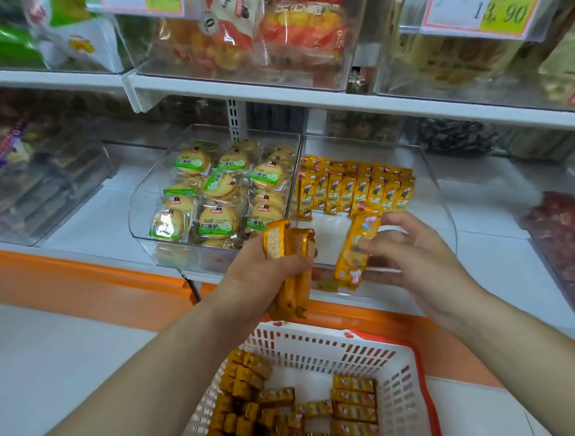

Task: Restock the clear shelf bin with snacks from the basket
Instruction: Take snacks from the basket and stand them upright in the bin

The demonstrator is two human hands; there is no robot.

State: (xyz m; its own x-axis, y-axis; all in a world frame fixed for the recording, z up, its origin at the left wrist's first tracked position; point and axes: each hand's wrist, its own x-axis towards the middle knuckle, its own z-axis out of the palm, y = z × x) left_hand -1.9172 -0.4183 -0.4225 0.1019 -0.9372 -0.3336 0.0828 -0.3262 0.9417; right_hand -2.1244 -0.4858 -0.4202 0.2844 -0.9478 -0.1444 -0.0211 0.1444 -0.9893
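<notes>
- Gripping a bundle of yellow snack bars in the left hand, fingers curled round it, just in front of the clear shelf bin; probably kept there as a ready supply, to feed bars in one at a time.
- Pinching a single snack bar between thumb and fingertips of the right hand, upright over the bin's front lip, seemingly lined up to join the stock inside.
- Standing at the back of the bin: a row of shelved bars, faces forward; bare floor ahead of it, so restocking looks far from done.
- Waiting below and in front of the bin: a white-and-red basket with many more bars.
- Just left of the bin: a biscuit bin of round wrapped biscuits.
- Under the bin: a white shelf with an orange front strip; above the bin, more bins and price tags, as in a shop aisle.
</notes>
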